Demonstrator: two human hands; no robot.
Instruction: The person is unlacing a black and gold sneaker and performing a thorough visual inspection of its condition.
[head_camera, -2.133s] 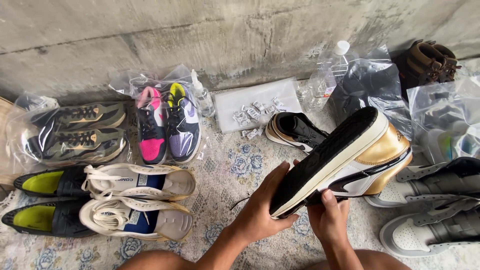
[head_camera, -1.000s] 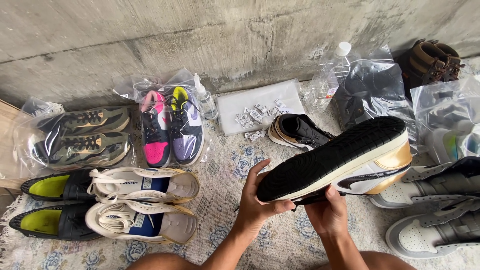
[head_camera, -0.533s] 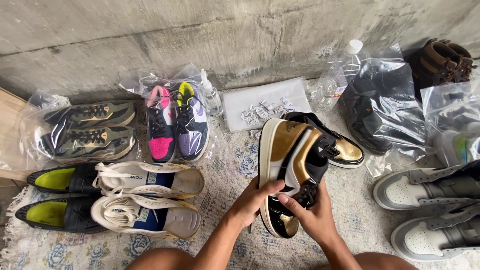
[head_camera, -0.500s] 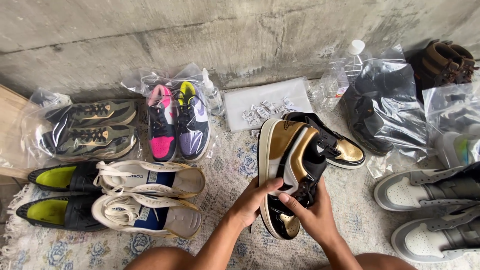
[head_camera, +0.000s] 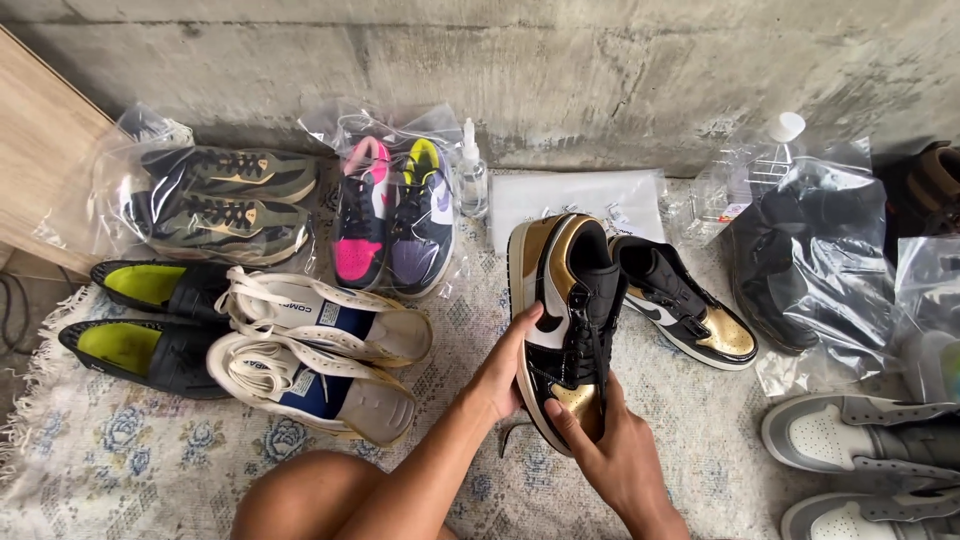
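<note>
A glossy black and gold sneaker (head_camera: 563, 300) is upright on the patterned rug (head_camera: 130, 450), toe toward me. My left hand (head_camera: 507, 362) grips its left side near the middle. My right hand (head_camera: 612, 455) covers the gold toe from below. Its matching sneaker (head_camera: 690, 310) lies just to the right on the rug, toe pointing right.
Cream sneakers with loose laces (head_camera: 320, 350) and black shoes with yellow insoles (head_camera: 140, 320) lie at left. Bagged pairs (head_camera: 215, 200) (head_camera: 395, 215) line the concrete wall, beside a spray bottle (head_camera: 471, 178). Grey high-tops (head_camera: 870, 450) and bagged dark shoes (head_camera: 810, 260) are at right. My knee (head_camera: 310, 500) is at bottom.
I turned the sneaker from sole-up in the air to upright and lowered it onto the rug beside its mate. The view has tilted slightly left.
</note>
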